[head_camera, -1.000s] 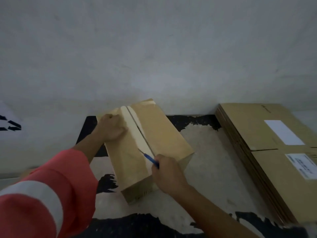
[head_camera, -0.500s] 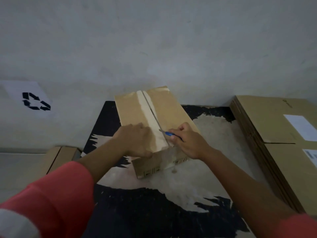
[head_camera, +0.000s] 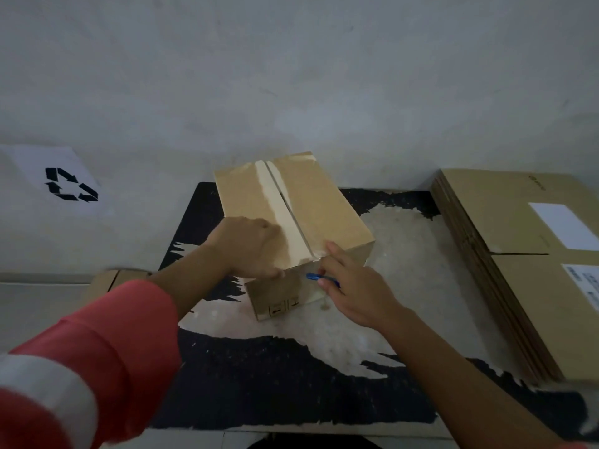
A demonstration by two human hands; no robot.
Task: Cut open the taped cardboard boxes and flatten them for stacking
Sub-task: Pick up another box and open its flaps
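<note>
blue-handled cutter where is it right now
In the head view, the blue-handled cutter is held in the right hand just right of centre, at the near end face of the taped brown cardboard box, below its top seam.

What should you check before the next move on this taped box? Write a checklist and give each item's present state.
1. Top tape slit: ok, a dark gap runs along it.
2. Tape on the near end of the box: cannot tell.
3. Left hand steadying the box: ok, on its top.
4. Left hand apart from the blue cutter that the right hand holds: ok.
5. Blade out or retracted: cannot tell.
</note>
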